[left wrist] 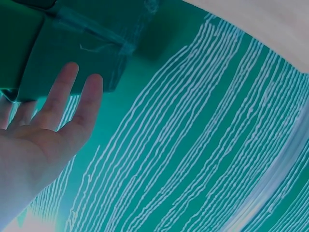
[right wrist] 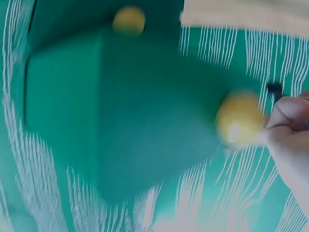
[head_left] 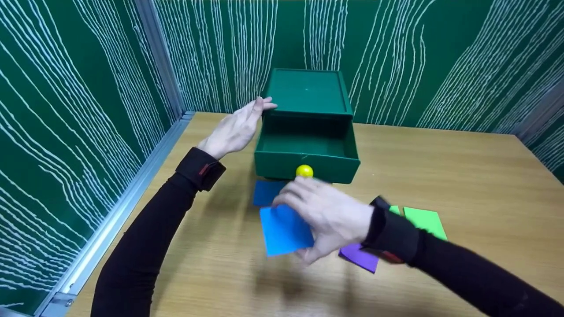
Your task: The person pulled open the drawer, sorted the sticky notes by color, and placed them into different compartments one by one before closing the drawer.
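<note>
A green cabinet (head_left: 308,90) has its upper drawer (head_left: 282,165) pulled out, with a yellow knob (head_left: 304,171) on the front. My left hand (head_left: 235,130) lies along the cabinet's left side, fingers straight and thumb raised. In the left wrist view, its fingers (left wrist: 92,99) overlap the green side wall. My right hand (head_left: 328,213), blurred, is in front of the drawer, fingers bent loosely near the knob and thumb apart from them. Below it shows a blue square (head_left: 284,231). In the right wrist view, bent fingers (right wrist: 285,116) are right beside the yellow knob (right wrist: 240,119).
Another blue square (head_left: 266,193) lies near the drawer front. Green squares (head_left: 425,220) and a purple square (head_left: 359,256) lie on the wooden table (head_left: 440,171) at right, partly behind the right sleeve. A second, lower yellow knob (right wrist: 129,21) appears in the right wrist view. Green walls with white lines surround the table.
</note>
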